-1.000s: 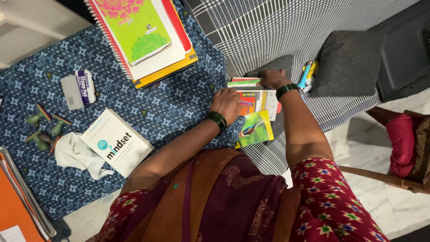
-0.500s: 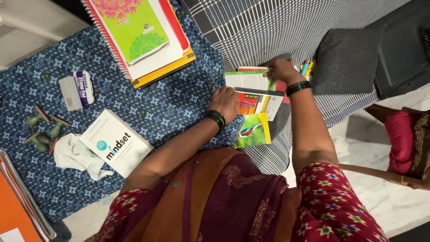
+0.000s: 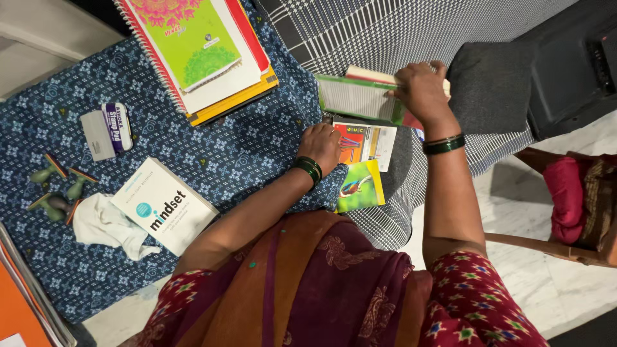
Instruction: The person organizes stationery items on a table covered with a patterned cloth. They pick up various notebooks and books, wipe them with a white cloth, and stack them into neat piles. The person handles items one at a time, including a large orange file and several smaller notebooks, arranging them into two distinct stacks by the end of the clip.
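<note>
Two cloths cover the surface under the work, and the larger one to the eye is a blue floral-print cloth [image 3: 193, 135] spread over the tabletop; beside it lies a black-and-white checked cloth [image 3: 385, 32]. A dark grey cushion [image 3: 491, 83] rests on the checked cloth near the right hand. At the top of the blue cloth sits a stack of notebooks [image 3: 205, 58], its uppermost cover green and pink, with a spiral binding along one edge. Lower down, a white book [image 3: 164, 205] lies flat, touching a crumpled white cloth [image 3: 106, 225].

The right hand [image 3: 421, 90] is closed around the edge of a green-edged booklet [image 3: 360, 97], fingers curled over it and lifting it tilted above the checked cloth. The left hand [image 3: 321, 146] lies palm down, fingers loosely bent, resting on the blue cloth and touching the edge of an orange-and-white booklet [image 3: 363, 142] without gripping it. Just below that lies a yellow-green card with a bird picture [image 3: 360, 186], at the seam where the two cloths meet. Each wrist wears dark green bangles.

Further off, a small white box with a purple label [image 3: 109, 128] sits on the blue cloth, and a few green-handled stamps [image 3: 54, 193] lie near the crumpled cloth.
</note>
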